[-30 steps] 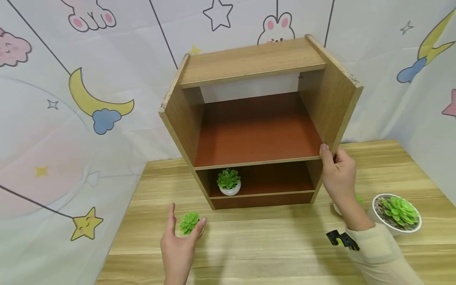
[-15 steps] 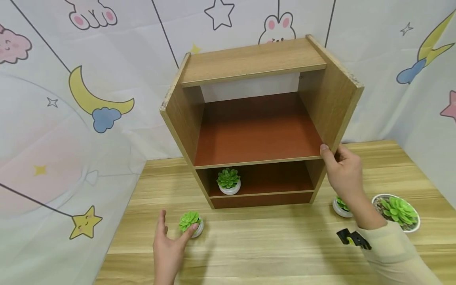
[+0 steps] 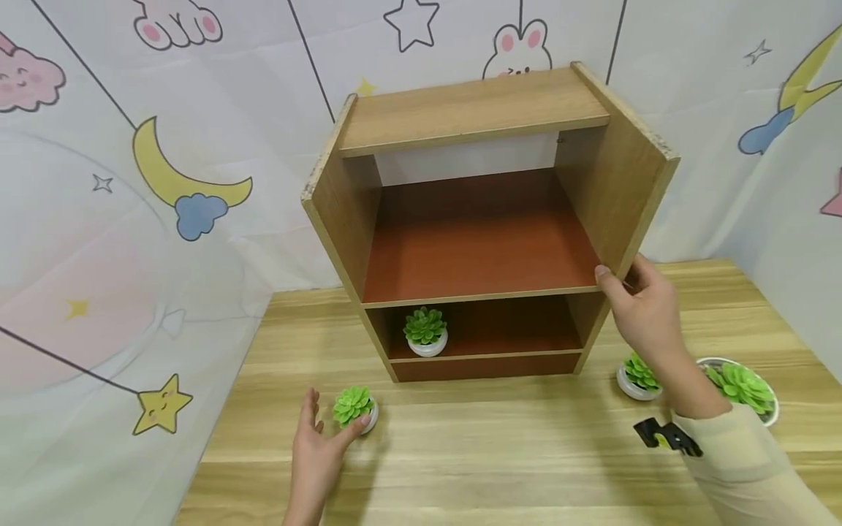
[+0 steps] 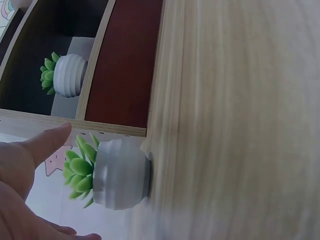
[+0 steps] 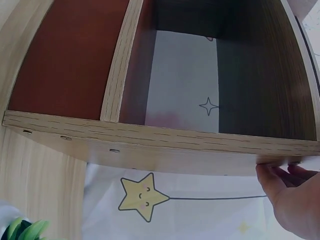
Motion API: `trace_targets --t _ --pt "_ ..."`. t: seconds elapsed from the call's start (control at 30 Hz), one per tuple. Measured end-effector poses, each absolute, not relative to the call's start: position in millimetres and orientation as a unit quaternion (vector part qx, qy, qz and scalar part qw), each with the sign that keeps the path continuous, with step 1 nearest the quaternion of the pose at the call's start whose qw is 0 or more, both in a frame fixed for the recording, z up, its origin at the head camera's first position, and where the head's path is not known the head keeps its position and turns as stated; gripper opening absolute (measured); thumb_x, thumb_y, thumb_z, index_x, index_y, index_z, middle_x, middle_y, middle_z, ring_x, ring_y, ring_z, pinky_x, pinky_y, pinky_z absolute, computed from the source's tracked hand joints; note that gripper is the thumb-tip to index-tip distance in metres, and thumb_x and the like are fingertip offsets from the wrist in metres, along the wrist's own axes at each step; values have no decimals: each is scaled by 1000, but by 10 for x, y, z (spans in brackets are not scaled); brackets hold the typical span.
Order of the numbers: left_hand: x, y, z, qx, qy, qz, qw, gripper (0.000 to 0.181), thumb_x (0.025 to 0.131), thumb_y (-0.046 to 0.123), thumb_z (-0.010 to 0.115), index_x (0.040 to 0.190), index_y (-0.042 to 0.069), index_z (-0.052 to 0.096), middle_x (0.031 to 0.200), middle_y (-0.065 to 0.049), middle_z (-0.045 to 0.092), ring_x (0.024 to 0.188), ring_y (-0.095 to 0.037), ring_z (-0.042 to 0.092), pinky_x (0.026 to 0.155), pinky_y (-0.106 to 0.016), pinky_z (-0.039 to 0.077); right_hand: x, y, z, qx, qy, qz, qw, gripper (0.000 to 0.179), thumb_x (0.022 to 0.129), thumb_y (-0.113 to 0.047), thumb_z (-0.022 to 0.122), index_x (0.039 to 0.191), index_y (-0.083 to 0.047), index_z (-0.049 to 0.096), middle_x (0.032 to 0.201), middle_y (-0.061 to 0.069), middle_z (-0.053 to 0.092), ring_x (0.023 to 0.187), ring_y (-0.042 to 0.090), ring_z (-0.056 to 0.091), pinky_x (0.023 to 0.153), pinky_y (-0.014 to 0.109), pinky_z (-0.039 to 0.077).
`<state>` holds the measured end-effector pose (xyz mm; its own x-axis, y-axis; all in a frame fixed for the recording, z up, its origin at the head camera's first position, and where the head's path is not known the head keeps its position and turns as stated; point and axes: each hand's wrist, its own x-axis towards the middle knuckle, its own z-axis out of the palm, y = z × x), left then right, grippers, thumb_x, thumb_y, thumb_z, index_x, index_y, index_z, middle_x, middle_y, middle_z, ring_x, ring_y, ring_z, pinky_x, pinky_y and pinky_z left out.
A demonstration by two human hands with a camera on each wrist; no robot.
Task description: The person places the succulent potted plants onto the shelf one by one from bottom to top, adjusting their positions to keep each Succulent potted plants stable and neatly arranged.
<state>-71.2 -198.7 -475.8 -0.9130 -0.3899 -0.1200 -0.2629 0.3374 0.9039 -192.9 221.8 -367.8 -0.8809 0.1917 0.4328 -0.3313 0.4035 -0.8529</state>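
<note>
My left hand [image 3: 316, 442] stands at the left front with thumb and fingers spread beside a small green artificial succulent in a white pot [image 3: 354, 408] on the table. In the left wrist view that white ribbed pot [image 4: 121, 175] stands just beyond the fingers. My right hand [image 3: 647, 310] grips the right side panel of a wooden shelf unit [image 3: 480, 237]: the thumb lies at the front edge, the other fingers around the outer face, partly hidden. On the unit's lower shelf, at its left, sits another potted succulent [image 3: 426, 332].
To the right of the unit stand a small potted succulent [image 3: 638, 378] and a larger one [image 3: 743, 391], partly behind the right forearm. A printed cloth backdrop [image 3: 217, 292] hangs behind and beside the wooden table [image 3: 473, 453]. A black strap clip [image 3: 667, 437] sits near the right cuff.
My left hand has drawn a little back and left, uncovering more of the pot. My right wrist has swung outward to the right, its grip still on the side panel.
</note>
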Motion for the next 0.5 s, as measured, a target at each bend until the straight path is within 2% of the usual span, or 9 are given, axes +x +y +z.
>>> trace_targets --t 0.13,0.27,0.5 --pt "-740 -2011 -4807 196 -808 -552 58 123 71 34 89 157 5 7 160 -15 16 143 -39 18 112 -49 22 -1951 2235 -3664 47 -791 567 224 38 96 -15 62 130 3 59 113 3 63 101 3 59 83 17 48" --pt "-763 -2015 -4835 195 -805 -558 57 120 71 27 90 156 2 9 159 -18 19 142 -40 20 112 -49 24 -1939 2243 -3659 51 -792 568 217 39 96 -16 62 131 2 59 113 2 63 102 5 59 83 16 48" --pt "-765 -2012 -4883 188 -806 -560 48 117 70 17 90 156 1 12 158 -19 20 141 -42 22 111 -50 25 -1927 2228 -3640 52 -800 558 213 40 97 -19 61 132 -1 59 119 10 62 103 7 60 81 15 48"
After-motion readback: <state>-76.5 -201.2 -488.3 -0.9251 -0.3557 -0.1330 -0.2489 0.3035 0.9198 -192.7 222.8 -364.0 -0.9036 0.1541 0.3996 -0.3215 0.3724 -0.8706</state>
